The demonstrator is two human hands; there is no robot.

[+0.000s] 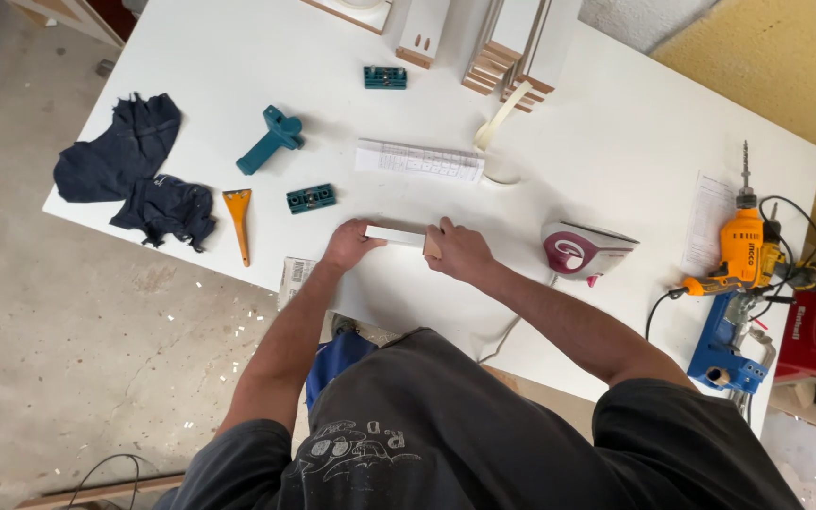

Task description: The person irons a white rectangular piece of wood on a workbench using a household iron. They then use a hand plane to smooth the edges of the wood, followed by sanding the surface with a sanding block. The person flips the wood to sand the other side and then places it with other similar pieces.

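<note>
Right now your left hand [349, 244] and your right hand [457, 249] pinch the two ends of a small white board [396, 236], holding it flat at the near middle of the white table [616, 142]. Your left fingers close on its left end; your right fingers wrap the bare-wood end. Just right of your right hand a clothes iron [583, 250] rests. Left of your hands lie an orange scraper [239, 219] and a small teal jig [311, 198]. Farther off sits a printed paper sheet [417, 160], and beyond it white panels [517, 47] stand at the far edge.
</note>
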